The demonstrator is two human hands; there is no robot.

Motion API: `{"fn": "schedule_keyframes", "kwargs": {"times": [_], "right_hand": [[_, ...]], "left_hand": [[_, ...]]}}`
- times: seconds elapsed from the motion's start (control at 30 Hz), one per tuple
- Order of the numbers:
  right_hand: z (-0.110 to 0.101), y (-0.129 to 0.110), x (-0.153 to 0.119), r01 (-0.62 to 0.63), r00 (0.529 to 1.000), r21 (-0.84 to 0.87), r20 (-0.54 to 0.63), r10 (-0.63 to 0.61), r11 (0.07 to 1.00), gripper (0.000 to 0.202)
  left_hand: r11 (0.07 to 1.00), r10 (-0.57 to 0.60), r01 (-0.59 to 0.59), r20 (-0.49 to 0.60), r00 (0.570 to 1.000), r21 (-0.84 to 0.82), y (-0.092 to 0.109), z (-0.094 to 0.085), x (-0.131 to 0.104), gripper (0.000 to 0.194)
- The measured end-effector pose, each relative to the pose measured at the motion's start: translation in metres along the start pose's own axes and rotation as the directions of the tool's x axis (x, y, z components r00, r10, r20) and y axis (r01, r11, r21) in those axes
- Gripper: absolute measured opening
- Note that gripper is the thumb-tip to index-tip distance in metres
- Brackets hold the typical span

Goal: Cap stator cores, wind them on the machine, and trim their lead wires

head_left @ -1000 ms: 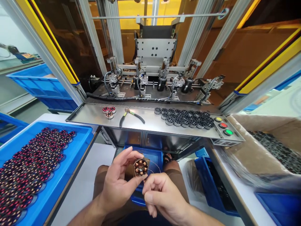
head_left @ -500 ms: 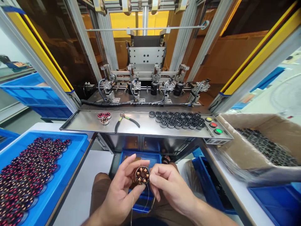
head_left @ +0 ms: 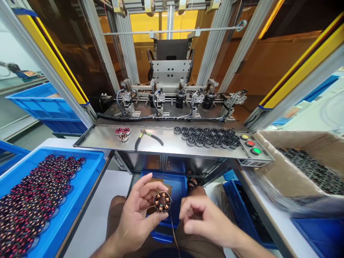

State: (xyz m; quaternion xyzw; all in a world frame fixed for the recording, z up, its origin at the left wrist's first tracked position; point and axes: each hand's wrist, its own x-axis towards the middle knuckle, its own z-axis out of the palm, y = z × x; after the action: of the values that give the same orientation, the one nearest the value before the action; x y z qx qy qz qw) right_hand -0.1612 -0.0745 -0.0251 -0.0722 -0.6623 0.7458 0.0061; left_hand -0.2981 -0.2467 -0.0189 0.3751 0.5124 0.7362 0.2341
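My left hand is closed around the rim of a small motor stator, thumb below and fingers behind and above. The ring's face, with copper windings around a dark core, is turned up toward me. A thin copper wire trails from it down toward my lap. My right hand is just right of the stator and apart from it, fingers loosely curled, thumb away from the index finger; nothing shows in it. Beyond on the metal ledge lie pliers with black and green handles.
Three wound stators sit left on the ledge; several black unwound cores stand right, beside coloured buttons. A blue tray of wound stators is at left, a cardboard box of cores at right. The winding machine stands behind.
My right hand has moved away from the stator, to the right and slightly down. The stator stays in my left hand, turned a little. The camera view has shifted slightly.
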Motion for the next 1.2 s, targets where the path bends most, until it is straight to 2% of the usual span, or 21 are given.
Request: {"fn": "schedule_keyframes", "kwargs": {"times": [0.13, 0.3, 0.43, 0.57, 0.63, 0.7, 0.77, 0.83, 0.9, 0.97, 1.07, 1.2], "right_hand": [[-0.001, -0.024, 0.002, 0.174, 0.968, -0.119, -0.163, -0.192, 0.978, 0.040], [0.021, -0.031, 0.010, 0.210, 0.954, -0.108, -0.196, -0.228, 0.972, 0.033], [0.027, -0.019, 0.009, 0.235, 0.940, 0.009, -0.255, -0.225, 0.972, 0.030], [0.029, -0.008, 0.006, 0.247, 0.924, 0.069, -0.317, -0.214, 0.966, 0.028], [0.031, -0.005, 0.005, 0.264, 0.912, 0.049, -0.338, -0.233, 0.963, 0.028], [0.033, -0.003, 0.005, 0.282, 0.902, 0.027, -0.349, -0.255, 0.959, 0.027], [0.034, 0.000, 0.006, 0.288, 0.899, 0.013, -0.348, -0.266, 0.957, 0.026], [0.036, 0.002, 0.006, 0.287, 0.898, -0.001, -0.347, -0.270, 0.958, 0.025], [0.036, 0.005, 0.007, 0.281, 0.899, -0.011, -0.347, -0.267, 0.960, 0.026], [0.036, 0.007, 0.008, 0.282, 0.900, -0.014, -0.341, -0.270, 0.959, 0.026], [0.035, 0.005, 0.008, 0.338, 0.884, -0.030, -0.333, -0.328, 0.941, 0.019], [0.037, 0.001, 0.009, 0.412, 0.866, -0.032, -0.296, -0.403, 0.911, 0.017]], "left_hand": [[0.975, 0.099, -0.095, -0.011, 0.995, 0.201, -0.007, 0.001, -0.006, 0.074], [0.964, 0.105, -0.106, 0.021, 0.994, 0.244, -0.007, 0.005, -0.012, 0.072], [0.992, -0.047, 0.044, 0.023, 0.999, 0.114, 0.002, 0.005, -0.009, 0.069], [0.965, -0.231, 0.238, 0.074, 0.970, -0.112, 0.004, 0.003, -0.004, 0.045], [0.938, -0.284, 0.297, 0.096, 0.954, -0.177, 0.000, 0.002, -0.002, 0.036], [0.923, -0.289, 0.307, 0.110, 0.951, -0.231, -0.005, 0.003, 0.000, 0.040], [0.919, -0.267, 0.279, 0.082, 0.960, -0.277, -0.010, 0.005, 0.002, 0.049], [0.939, -0.233, 0.222, -0.012, 0.972, -0.264, -0.012, 0.010, 0.003, 0.049], [0.975, -0.173, 0.155, -0.114, 0.978, -0.158, -0.012, 0.014, 0.002, 0.041], [0.996, -0.081, 0.083, -0.163, 0.983, 0.007, -0.011, 0.017, 0.000, 0.036], [0.977, 0.070, -0.034, -0.161, 0.984, 0.211, -0.009, 0.019, -0.006, 0.046], [0.918, 0.206, -0.163, -0.083, 0.975, 0.362, -0.011, 0.018, -0.011, 0.053]]}}
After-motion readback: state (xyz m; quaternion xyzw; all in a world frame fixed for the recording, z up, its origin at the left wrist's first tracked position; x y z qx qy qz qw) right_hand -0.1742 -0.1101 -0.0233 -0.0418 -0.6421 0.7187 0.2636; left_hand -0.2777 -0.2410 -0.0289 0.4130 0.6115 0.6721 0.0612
